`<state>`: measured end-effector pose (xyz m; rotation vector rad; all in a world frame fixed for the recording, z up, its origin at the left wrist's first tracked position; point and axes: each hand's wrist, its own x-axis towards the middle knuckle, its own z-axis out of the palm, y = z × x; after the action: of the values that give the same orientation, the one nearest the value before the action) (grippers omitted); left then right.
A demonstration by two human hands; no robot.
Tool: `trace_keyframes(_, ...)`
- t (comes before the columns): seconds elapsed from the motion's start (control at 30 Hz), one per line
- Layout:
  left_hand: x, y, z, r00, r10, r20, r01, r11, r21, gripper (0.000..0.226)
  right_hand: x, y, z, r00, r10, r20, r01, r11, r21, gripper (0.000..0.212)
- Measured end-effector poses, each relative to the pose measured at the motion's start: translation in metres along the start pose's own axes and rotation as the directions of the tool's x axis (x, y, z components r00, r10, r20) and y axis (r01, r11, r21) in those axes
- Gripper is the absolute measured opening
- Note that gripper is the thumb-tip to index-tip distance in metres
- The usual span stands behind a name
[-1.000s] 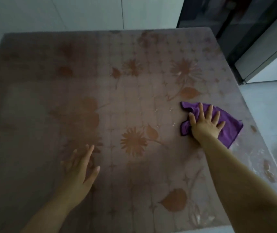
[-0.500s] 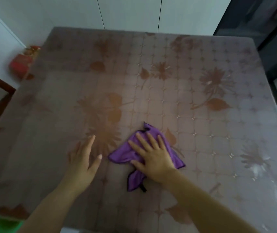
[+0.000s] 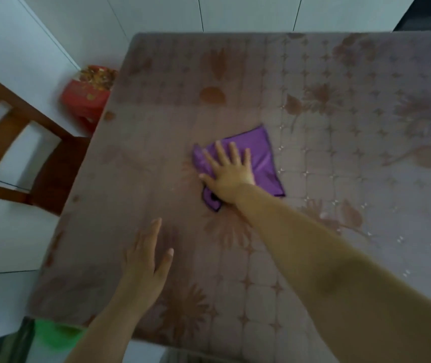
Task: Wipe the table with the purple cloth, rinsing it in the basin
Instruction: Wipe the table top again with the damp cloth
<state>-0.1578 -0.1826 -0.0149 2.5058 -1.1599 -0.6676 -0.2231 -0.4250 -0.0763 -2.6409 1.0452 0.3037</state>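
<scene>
The purple cloth point(image 3: 260, 153) lies spread on the table point(image 3: 327, 158), which has a brownish flower-patterned cover. My right hand point(image 3: 228, 171) presses flat on the cloth with straight, spread fingers, left of the table's middle. My left hand point(image 3: 145, 260) rests flat on the table near its front left corner, fingers straight, holding nothing. No basin is clearly in view.
A wooden chair point(image 3: 18, 153) stands at the table's left side. A red container point(image 3: 88, 93) sits on the floor by the far left corner. Something green point(image 3: 54, 334) shows below the front left edge. White walls stand behind.
My right hand has slid the cloth leftward across the table, from the right side past the middle. The camera view has swung left. My left hand has stayed flat near the front.
</scene>
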Motion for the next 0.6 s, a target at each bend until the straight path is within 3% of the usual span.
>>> trace_keyframes(0.13,0.018,-0.011,-0.012,0.997,0.074,-0.001,-0.074,0.997,-0.032,0.064,-0.066,-0.104,0.043,0.917,-0.391,0.079,0.393,0.920,-0.009,0.065)
trace_keyframes(0.23,0.032,-0.017,-0.014,0.992,0.127,0.027,-0.126,0.991,-0.035,0.057,-0.105,-0.094,0.055,0.895,-0.443,0.044,0.442,0.897,0.020,0.063)
trace_keyframes(0.3,0.038,-0.020,-0.015,0.987,0.157,0.022,-0.156,0.987,-0.041,0.058,-0.114,-0.061,0.053,0.932,-0.361,-0.014,0.361,0.932,0.003,0.063)
trace_keyframes(0.37,0.041,-0.024,-0.018,0.981,0.195,0.013,-0.194,0.979,-0.055,0.058,-0.110,-0.022,0.046,0.987,-0.140,-0.082,0.140,0.990,0.001,0.062)
trace_keyframes(0.47,0.040,-0.033,-0.022,0.977,0.209,0.027,-0.207,0.976,-0.067,0.058,-0.092,0.002,0.038,0.979,0.195,-0.066,-0.193,0.981,0.037,0.060)
trace_keyframes(0.53,0.036,-0.038,-0.023,0.976,0.216,0.022,-0.215,0.975,-0.054,0.058,-0.086,-0.024,0.041,0.974,0.222,-0.038,-0.220,0.974,0.043,0.061)
trace_keyframes(0.6,0.031,-0.037,-0.023,0.979,0.203,0.021,-0.202,0.978,-0.060,0.058,-0.097,-0.068,0.055,0.999,0.047,-0.022,-0.047,0.999,0.003,0.061)
